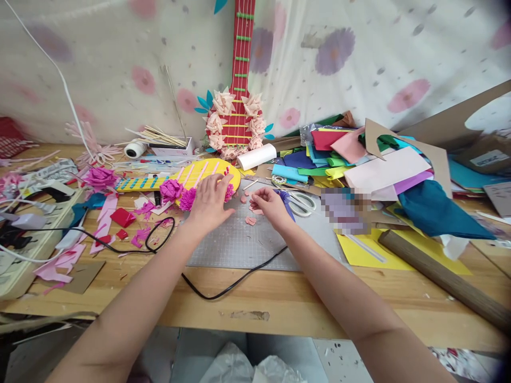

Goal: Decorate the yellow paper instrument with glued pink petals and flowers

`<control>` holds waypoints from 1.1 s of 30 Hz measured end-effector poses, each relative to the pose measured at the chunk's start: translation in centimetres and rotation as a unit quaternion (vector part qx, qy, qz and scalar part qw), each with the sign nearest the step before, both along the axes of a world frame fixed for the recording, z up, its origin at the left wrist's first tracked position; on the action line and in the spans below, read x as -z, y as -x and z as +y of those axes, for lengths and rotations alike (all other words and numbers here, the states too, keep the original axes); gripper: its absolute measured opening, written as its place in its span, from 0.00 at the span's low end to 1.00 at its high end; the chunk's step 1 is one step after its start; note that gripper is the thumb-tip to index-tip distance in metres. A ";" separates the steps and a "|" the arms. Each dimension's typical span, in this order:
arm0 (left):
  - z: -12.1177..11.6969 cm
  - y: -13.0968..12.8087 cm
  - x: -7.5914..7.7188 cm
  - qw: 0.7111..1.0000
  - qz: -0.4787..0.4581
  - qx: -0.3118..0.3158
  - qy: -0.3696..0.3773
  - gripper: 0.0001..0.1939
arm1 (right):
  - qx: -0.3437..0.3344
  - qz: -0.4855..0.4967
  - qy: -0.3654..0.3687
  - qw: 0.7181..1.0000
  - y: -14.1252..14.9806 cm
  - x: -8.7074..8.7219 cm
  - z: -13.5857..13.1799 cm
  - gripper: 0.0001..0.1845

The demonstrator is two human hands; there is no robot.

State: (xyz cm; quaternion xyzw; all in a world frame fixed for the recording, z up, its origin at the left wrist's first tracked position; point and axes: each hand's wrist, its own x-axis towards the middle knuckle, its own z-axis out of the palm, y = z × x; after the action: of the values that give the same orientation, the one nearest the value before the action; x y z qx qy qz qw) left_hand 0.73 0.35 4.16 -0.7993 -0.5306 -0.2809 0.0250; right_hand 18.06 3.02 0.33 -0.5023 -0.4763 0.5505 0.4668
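The left hand (209,199), fingers spread, lies over the yellow guitar-shaped craft (194,173) on the desk (279,311); pressing could crush its magenta paper flowers (171,190). The right hand (268,206), grip unclear, could scatter pink paper scraps (250,221) by brushing.

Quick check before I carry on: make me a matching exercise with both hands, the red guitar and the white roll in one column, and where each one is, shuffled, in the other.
Things
1. Left hand
2. Right hand
3. Red guitar
4. White roll

Places
A. Lying on its side, beyond the grey mat
B. Over the body of the yellow guitar
C. Standing upright in front of the flowered backdrop
D. Above the mat, beside small pink scraps

Pairs: 1-B, 2-D, 3-C, 4-A
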 end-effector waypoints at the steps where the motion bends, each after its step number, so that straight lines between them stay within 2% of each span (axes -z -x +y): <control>1: 0.5 0.5 0.0 0.999 0.042 0.003 -0.008 0.40 | -0.011 -0.006 0.002 1.000 0.2 0.0 0.0 0.09; 4: 1.7 1.0 0.1 0.993 0.113 0.009 -0.019 0.45 | -0.030 -0.023 -0.004 0.999 0.9 0.3 -0.1 0.11; 7: 2.4 0.8 0.1 0.991 0.130 0.013 -0.020 0.42 | -0.038 -0.046 -0.005 0.998 1.5 0.7 0.0 0.12; 11: 3.1 0.9 -0.3 0.996 0.084 -0.001 0.001 0.37 | -0.057 -0.055 -0.006 0.997 2.3 1.2 0.6 0.14; 15: 3.8 1.2 -0.7 0.999 0.025 -0.019 0.038 0.38 | -0.063 -0.069 0.002 0.996 3.1 1.2 1.1 0.15; 24: 4.0 1.4 -1.4 0.996 0.009 -0.026 0.079 0.37 | -0.054 -0.102 0.011 0.993 4.5 -0.1 0.6 0.16; 27: 3.7 1.7 -1.2 0.997 0.029 0.001 0.078 0.40 | -0.057 -0.094 0.015 0.994 4.3 0.0 0.6 0.16; 30: 3.4 2.2 -0.8 0.992 0.082 0.051 0.077 0.47 | -0.047 -0.095 0.031 0.994 3.5 0.4 0.7 0.16; 33: 3.3 2.3 -0.5 0.987 0.127 0.062 0.077 0.51 | -0.035 -0.098 0.025 0.994 2.6 0.7 0.8 0.16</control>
State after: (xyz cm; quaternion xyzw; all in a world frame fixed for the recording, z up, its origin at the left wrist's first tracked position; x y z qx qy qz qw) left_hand -1.59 3.61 4.69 -0.8593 -0.4926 -0.1370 0.0129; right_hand 15.51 3.86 -0.35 -0.5481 -0.5230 0.5266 0.3857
